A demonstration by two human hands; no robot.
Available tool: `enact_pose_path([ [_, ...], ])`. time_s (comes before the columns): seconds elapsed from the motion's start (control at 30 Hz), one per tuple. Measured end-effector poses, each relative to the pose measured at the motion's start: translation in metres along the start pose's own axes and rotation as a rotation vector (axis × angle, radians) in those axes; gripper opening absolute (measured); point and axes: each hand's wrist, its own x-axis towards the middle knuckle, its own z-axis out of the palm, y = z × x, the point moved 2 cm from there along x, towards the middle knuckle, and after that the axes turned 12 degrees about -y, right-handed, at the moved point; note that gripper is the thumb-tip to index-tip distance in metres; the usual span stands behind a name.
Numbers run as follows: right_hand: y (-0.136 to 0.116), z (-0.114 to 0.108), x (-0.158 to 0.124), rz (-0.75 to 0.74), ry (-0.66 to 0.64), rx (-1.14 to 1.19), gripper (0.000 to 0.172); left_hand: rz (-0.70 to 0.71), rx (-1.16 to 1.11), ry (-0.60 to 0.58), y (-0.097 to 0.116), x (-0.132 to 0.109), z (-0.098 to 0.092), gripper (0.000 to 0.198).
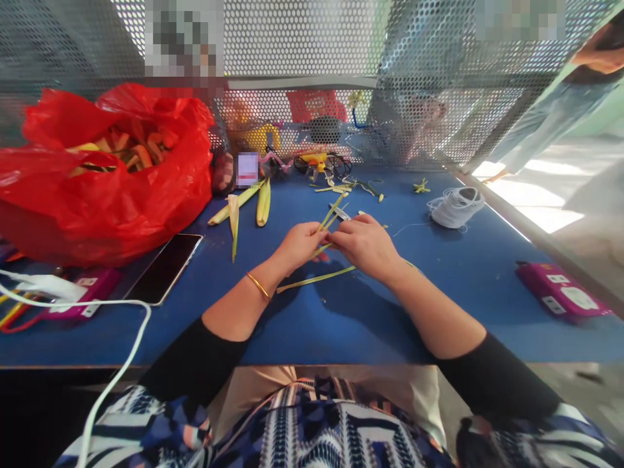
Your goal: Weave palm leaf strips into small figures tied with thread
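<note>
Both hands meet over the middle of the blue table. My left hand [301, 246] is closed, pinching narrow yellow-green leaf strips [331, 213] that stick up past the fingers. Fingers bent, my right hand [366, 242] closes on the same strips from the other side; its fingertips are partly hidden. A longer leaf strip [316, 279] runs low beneath the hands, slanting down to the left. Just beyond the fingers lies a small metal tool, perhaps scissors [340, 212], partly covered. Beyond my left hand are thicker pale-green leaf pieces [263, 203].
A red plastic bag [188, 188] of leaf pieces fills the left, with a phone [166, 270] and a purple power strip [100, 286] before it. White string [455, 208] and another purple box [560, 290] are right. A perforated metal screen [302, 49] closes the back.
</note>
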Motion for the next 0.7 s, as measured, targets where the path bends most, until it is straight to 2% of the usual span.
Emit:
enact_pose_path([
  [0.07,-0.003,-0.003,-0.003,0.000,0.174,0.017,0.025,-0.044,-0.066,-0.029,0.002,-0.003,0.003,0.022],
  [0.13,-0.003,-0.010,-0.009,0.038,0.349,0.073,0.025,-0.093,-0.184,-0.004,0.005,-0.004,-0.001,0.022],
  [0.2,-0.002,-0.012,-0.013,0.029,0.383,0.168,0.025,-0.154,-0.354,0.012,0.007,-0.003,-0.009,0.022],
  [0.27,-0.003,-0.008,-0.011,-0.062,0.211,0.287,0.020,-0.197,-0.522,0.000,0.007,0.000,-0.019,0.026],
  [0.37,-0.011,0.008,-0.004,-0.172,-0.165,0.366,0.014,-0.201,-0.683,-0.048,0.004,0.004,-0.029,0.038],
  [0.43,-0.017,0.016,0.001,-0.180,-0.295,0.327,0.005,-0.185,-0.724,-0.077,0.003,0.005,-0.031,0.039],
  [0.47,-0.018,0.017,0.002,-0.175,-0.318,0.298,0.002,-0.184,-0.724,-0.085,0.002,0.005,-0.031,0.036],
  [0.57,-0.016,0.012,-0.001,-0.125,-0.325,0.224,0.011,-0.188,-0.629,-0.050,0.002,0.004,-0.027,0.027],
  [0.63,-0.010,0.006,-0.004,-0.099,-0.284,0.176,0.014,-0.167,-0.512,0.014,0.003,0.002,-0.024,0.025],
  [0.7,-0.003,0.002,-0.006,-0.126,-0.196,0.126,0.019,-0.149,-0.408,0.029,0.003,0.001,-0.019,0.021],
])
